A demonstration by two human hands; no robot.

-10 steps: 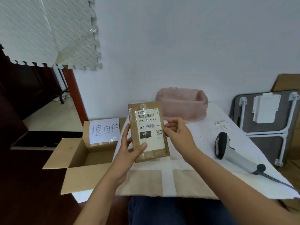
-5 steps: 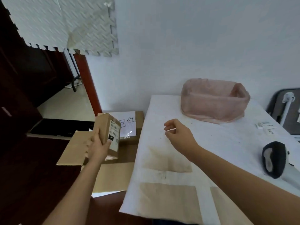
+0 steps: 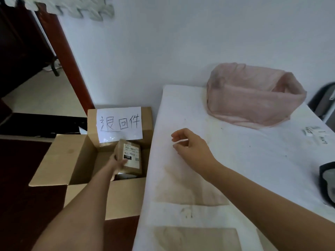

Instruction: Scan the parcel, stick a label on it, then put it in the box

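Note:
A brown parcel point(image 3: 130, 156) with a white shipping label sits low inside the open cardboard box point(image 3: 72, 160) on the floor, left of the table. My left hand point(image 3: 117, 164) reaches into the box and grips the parcel's lower left edge. My right hand point(image 3: 190, 144) hovers over the white table point(image 3: 226, 169), fingers loosely curled, holding nothing. The black and grey scanner point(image 3: 327, 183) lies at the table's right edge, partly cut off by the frame.
A white sheet with handwriting point(image 3: 119, 124) is taped to the box's back flap. A pink fabric basket point(image 3: 253, 95) stands at the table's far end. Small label strips point(image 3: 315, 134) lie near the right edge. A dark doorway opens at left.
My left hand carried the parcel from above the table, leftward and down into the box. My right hand let go of it and stays over the table. The view turned left.

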